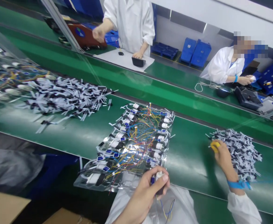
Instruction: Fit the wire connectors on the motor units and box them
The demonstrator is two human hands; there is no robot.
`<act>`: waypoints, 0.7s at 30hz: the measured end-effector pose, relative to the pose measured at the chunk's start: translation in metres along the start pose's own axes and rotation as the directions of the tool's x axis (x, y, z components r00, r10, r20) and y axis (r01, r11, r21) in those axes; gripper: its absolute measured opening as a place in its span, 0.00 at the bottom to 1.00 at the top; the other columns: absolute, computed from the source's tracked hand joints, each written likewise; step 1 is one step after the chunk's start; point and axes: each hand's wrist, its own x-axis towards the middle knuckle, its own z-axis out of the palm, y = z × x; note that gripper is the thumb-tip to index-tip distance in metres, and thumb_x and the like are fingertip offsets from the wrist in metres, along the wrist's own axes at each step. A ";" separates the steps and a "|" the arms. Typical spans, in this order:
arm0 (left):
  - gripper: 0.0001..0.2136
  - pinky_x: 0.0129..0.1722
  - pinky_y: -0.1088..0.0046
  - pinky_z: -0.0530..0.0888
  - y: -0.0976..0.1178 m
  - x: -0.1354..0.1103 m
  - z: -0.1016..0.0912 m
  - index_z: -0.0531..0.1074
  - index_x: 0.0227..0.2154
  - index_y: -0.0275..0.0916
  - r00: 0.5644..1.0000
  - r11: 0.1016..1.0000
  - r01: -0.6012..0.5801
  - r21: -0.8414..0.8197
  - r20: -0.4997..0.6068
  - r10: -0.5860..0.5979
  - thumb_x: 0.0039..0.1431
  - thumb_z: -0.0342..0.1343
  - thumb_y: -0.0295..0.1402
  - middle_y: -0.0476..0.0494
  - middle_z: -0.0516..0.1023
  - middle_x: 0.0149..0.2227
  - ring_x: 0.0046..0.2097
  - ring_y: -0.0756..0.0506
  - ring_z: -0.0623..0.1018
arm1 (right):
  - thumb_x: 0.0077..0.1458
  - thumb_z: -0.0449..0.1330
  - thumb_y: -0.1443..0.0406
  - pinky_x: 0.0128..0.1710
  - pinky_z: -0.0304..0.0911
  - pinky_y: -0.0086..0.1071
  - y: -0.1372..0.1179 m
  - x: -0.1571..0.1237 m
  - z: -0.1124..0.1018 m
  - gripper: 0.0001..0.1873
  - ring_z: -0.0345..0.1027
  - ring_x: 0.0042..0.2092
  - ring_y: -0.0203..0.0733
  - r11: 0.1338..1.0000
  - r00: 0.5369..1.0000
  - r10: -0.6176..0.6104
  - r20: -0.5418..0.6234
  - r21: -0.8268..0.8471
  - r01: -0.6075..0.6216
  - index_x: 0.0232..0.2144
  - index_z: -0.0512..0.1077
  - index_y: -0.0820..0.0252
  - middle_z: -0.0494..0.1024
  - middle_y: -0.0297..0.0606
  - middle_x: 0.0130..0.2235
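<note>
My left hand (148, 189) is closed around a small white and black part with a blue label (158, 178), its coloured wires hanging below. It hovers at the near edge of a clear plastic tray (127, 183) holding several similar wired parts. My right hand (222, 154), with yellow finger cots and a blue wrist strap, reaches into a pile of small black-and-white pieces (240, 152) on the green belt (190, 155); its fingertips are pinched together in the pile's left edge, and what they hold is hidden.
A larger heap of the same black-and-white pieces (66, 96) lies to the left, beside more clear trays (7, 74). Across the belt, one person in a white coat (129, 21) stands and another (225, 67) sits. Blue bins (196, 51) stand behind. Cardboard (3, 207) is at the lower left.
</note>
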 end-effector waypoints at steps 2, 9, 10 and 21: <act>0.21 0.24 0.79 0.58 -0.005 0.004 -0.003 0.73 0.33 0.38 1.000 0.998 0.015 0.054 0.025 -0.016 0.51 0.73 0.48 0.50 0.75 0.25 0.24 0.53 0.68 | 0.65 0.58 0.61 0.41 0.68 0.43 -0.027 -0.008 0.009 0.07 0.71 0.42 0.50 0.988 0.994 0.053 -0.096 0.148 -0.038 0.43 0.73 0.56 0.78 0.46 0.46; 0.26 0.23 0.79 0.58 -0.007 0.005 -0.004 0.73 0.47 0.40 0.999 0.979 -0.035 0.203 0.036 0.028 0.54 0.71 0.51 0.46 0.82 0.29 0.24 0.53 0.68 | 0.65 0.61 0.51 0.27 0.64 0.31 -0.151 -0.042 0.058 0.16 0.63 0.30 0.39 0.470 0.958 0.283 0.050 0.863 -0.184 0.48 0.74 0.51 0.71 0.39 0.38; 0.26 0.23 0.79 0.58 -0.004 0.004 -0.004 0.73 0.48 0.39 0.999 0.980 -0.051 0.192 0.026 0.047 0.55 0.70 0.51 0.46 0.81 0.29 0.23 0.53 0.67 | 0.64 0.63 0.50 0.26 0.65 0.32 -0.164 -0.046 0.066 0.16 0.62 0.29 0.39 0.374 0.955 0.267 0.130 0.899 -0.227 0.47 0.75 0.51 0.70 0.38 0.35; 0.17 0.27 0.74 0.67 0.019 -0.016 -0.017 0.79 0.29 0.36 0.869 0.791 -0.381 0.478 -0.108 0.484 0.64 0.61 0.47 0.46 0.77 0.25 0.24 0.50 0.70 | 0.59 0.72 0.61 0.32 0.72 0.28 -0.222 -0.063 0.110 0.15 0.72 0.32 0.37 0.531 0.844 -0.137 0.519 0.758 -0.380 0.49 0.82 0.46 0.77 0.36 0.40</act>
